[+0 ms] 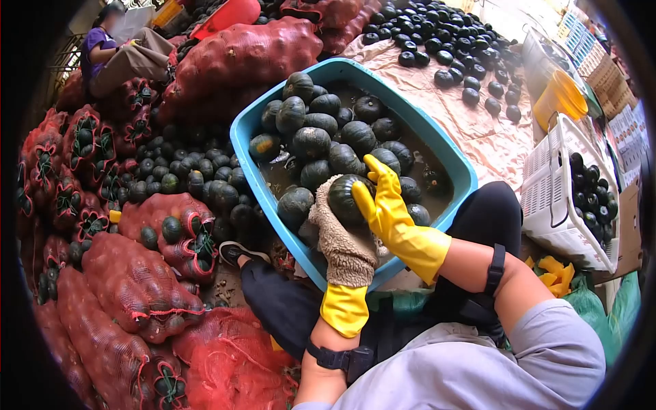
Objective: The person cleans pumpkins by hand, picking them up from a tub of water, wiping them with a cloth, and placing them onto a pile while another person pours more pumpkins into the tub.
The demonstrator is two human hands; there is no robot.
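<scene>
Over the blue tub (421, 123), left grip (344, 239) and right grip (388, 208) clasp a squash (345, 199), the printed panel (625, 140) illegible

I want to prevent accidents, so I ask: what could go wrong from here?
The round dark-green squash might slip between the left hand in its brown fluffy cloth mitt and the right hand in its yellow rubber glove, especially if wet. It could then hit the smooth dark-green squashes piled in the blue plastic tub, perhaps bruising. Its fall might also splash the murky brown water.
</scene>
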